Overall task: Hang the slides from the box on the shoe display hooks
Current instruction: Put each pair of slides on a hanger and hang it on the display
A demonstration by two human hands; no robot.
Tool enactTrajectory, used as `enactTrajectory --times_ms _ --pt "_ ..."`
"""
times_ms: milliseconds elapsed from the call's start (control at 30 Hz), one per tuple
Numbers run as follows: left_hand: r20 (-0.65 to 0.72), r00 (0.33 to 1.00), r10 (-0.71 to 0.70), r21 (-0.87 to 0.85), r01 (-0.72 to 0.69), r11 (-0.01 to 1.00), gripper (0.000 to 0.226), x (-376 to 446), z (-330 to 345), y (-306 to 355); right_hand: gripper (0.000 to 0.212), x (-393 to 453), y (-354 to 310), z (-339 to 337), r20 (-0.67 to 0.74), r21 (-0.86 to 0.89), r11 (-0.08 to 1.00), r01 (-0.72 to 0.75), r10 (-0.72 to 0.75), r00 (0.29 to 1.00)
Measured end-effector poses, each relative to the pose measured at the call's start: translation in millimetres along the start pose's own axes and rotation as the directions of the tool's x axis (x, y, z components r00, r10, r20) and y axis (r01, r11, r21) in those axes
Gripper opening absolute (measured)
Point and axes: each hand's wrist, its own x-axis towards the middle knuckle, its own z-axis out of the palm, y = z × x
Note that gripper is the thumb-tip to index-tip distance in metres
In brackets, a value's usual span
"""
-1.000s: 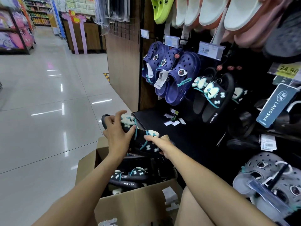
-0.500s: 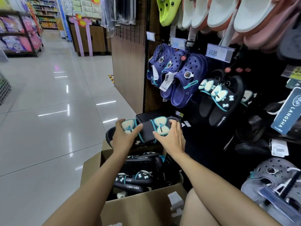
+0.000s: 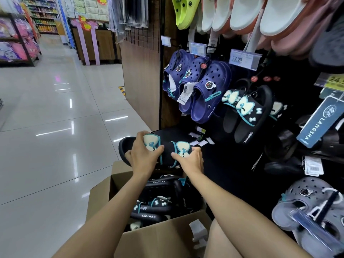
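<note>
Holding a pair of black slides [image 3: 167,151] above the box [image 3: 163,237], both hands on it. Left hand [image 3: 143,155] curling over the left slide, thumb pressing its cream bow [image 3: 150,143], fingers wrapping toward the sole. Right hand [image 3: 189,159] gripping the right slide, thumb lying just beside the second bow [image 3: 183,148], fingers hooking round the far edge. Keeping the pair level, toes pointing left, just in front of the dark shelf [image 3: 178,131] at the foot of the display.

Sitting open below the forearms, that cardboard box, more black slides [image 3: 150,211] with teal trim piled inside, "LANGSHA" showing on the sides. Lying on the shelf's right part, a few white tags [image 3: 202,141].

Hanging on hooks up and to the right, 2 matching black slides [image 3: 247,112] with bows. Hanging left of those, navy clogs [image 3: 201,90] with a paper tag. Showing "12.00" on a price label [image 3: 243,59] above them. Dangling along the top edge, lime, white and pink clogs [image 3: 242,13]. Poking in at the lower right corner, grey clogs [image 3: 307,207].
</note>
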Motion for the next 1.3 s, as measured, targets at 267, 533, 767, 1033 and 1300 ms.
enactTrajectory --times_ms 267,533,767,1033,1300 --pt "0.063 0.996 0.066 -0.019 -0.065 0.998 0.051 4.8 -3.7 -6.4 0.07 8.7 6.3 -14.5 -0.026 0.022 1.0 0.02 -0.02 0.999" --pt "0.12 0.985 0.126 0.054 -0.133 0.99 0.049 11.1 -8.1 -8.9 0.062 7.7 10.2 -20.5 0.041 -0.047 0.996 0.075 -0.073 0.996" --pt "0.155 0.976 0.15 0.038 -0.158 0.987 0.051 14.5 -13.9 -9.4 0.064 9.2 13.6 -27.0 0.1 -0.05 0.994 0.095 -0.09 0.991" --pt "0.065 0.995 -0.07 -0.109 0.077 0.991 0.051 16.7 -8.5 -21.6 0.056 8.6 8.5 -19.7 0.088 0.071 0.991 0.11 -0.116 0.989" --pt "-0.047 0.957 -0.286 -0.229 0.269 0.936 0.051 25.8 -18.5 -31.2 0.065 21.6 20.9 -45.0 -0.181 0.202 0.976 -0.078 0.116 0.977"
